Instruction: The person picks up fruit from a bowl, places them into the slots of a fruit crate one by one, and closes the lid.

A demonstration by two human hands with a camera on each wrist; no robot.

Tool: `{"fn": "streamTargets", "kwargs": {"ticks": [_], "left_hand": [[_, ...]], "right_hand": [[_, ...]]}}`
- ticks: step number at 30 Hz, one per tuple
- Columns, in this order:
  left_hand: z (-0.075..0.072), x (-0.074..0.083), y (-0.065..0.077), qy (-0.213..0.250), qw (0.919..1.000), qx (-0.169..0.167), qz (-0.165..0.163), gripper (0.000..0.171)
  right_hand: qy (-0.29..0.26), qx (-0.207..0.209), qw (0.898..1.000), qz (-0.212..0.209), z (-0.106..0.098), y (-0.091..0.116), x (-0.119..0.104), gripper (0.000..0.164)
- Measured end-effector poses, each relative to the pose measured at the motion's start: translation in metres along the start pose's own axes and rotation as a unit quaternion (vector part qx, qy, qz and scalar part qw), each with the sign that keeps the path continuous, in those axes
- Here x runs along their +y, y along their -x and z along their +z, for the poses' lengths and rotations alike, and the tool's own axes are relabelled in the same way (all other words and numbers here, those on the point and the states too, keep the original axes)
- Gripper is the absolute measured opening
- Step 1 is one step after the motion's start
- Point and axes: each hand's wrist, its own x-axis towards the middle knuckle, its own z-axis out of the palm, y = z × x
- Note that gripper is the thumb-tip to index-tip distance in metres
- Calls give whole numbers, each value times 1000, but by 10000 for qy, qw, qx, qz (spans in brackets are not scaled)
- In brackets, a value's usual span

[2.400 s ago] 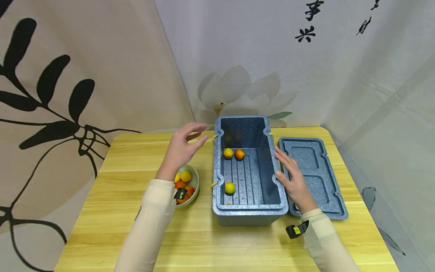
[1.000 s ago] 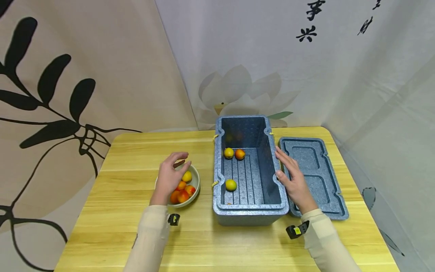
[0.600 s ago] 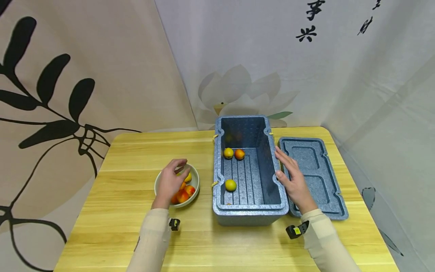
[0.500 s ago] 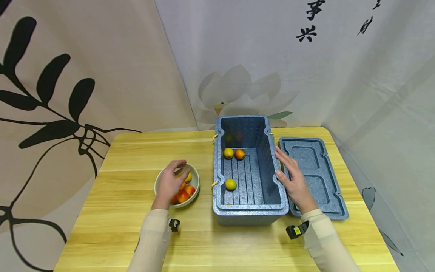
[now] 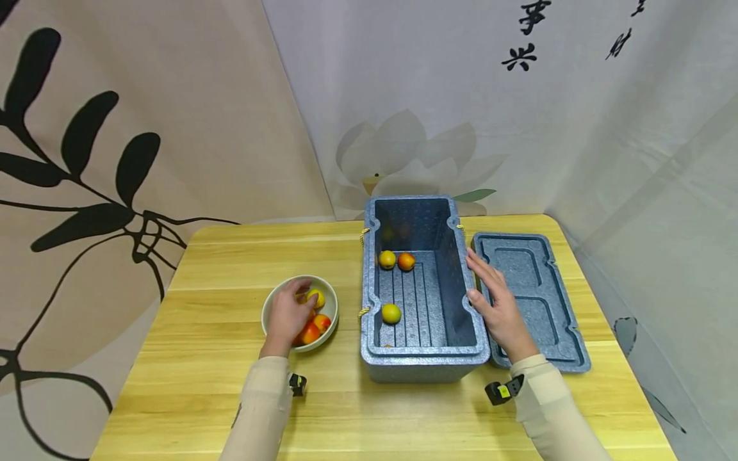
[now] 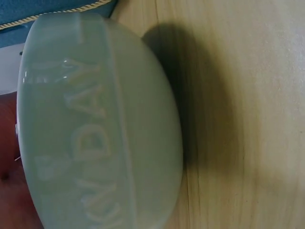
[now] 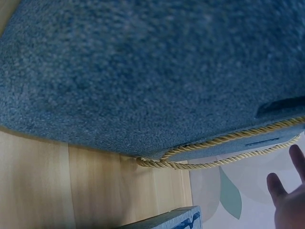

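Observation:
My left hand (image 5: 288, 312) reaches down into a pale green bowl (image 5: 268, 323), its fingers bent over the fruit. Beside the thumb lies a yellow fruit (image 5: 316, 298); whether the hand grips anything is hidden beneath it. Orange-red fruits (image 5: 310, 333) fill the bowl's near part. In the left wrist view the bowl's outer wall (image 6: 95, 124) covers most of the picture. My right hand (image 5: 500, 314) rests with extended fingers against the right rim of a blue-grey foam box (image 5: 425, 353). Inside the box are two yellow fruits, one far (image 5: 387, 259) and one near (image 5: 391, 314), and an orange-red fruit (image 5: 406, 261).
A blue-grey lid (image 5: 527, 301) lies to the right of the box. Gold rope (image 7: 228, 138) runs along the box's side. Both stand on a wooden table (image 5: 225, 275), backed by a printed cloth (image 5: 230, 115). A sliver of orange shows behind the box's near wall.
My left hand has moved from beside the box back to the bowl and lowered into it. My right hand stays at the box rim.

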Motion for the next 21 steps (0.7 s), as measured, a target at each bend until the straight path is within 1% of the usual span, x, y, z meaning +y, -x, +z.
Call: {"fn": "streamTargets", "kwargs": {"ticks": [5, 11, 14, 17, 19, 21], "left_hand": [[1, -1, 1, -103, 9998, -117, -103, 38], [2, -1, 1, -472, 9979, -407, -174, 43], [4, -2, 1, -471, 9974, -498, -241, 44], [5, -2, 2, -394, 9975, -522, -273, 44], [6, -3, 2, -372, 9976, -525, -257, 44], [7, -5, 2, -421, 9976, -521, -166, 43]], "right_hand": [[19, 18, 10000, 40, 1, -1, -1, 48], [12, 39, 10000, 65, 1, -1, -2, 48], [33, -9, 10000, 27, 0, -1, -2, 48], [64, -45, 10000, -9, 0, -1, -1, 48], [72, -56, 10000, -26, 0, -1, -1, 48], [72, -59, 10000, -35, 0, 0, 0, 48]]}}
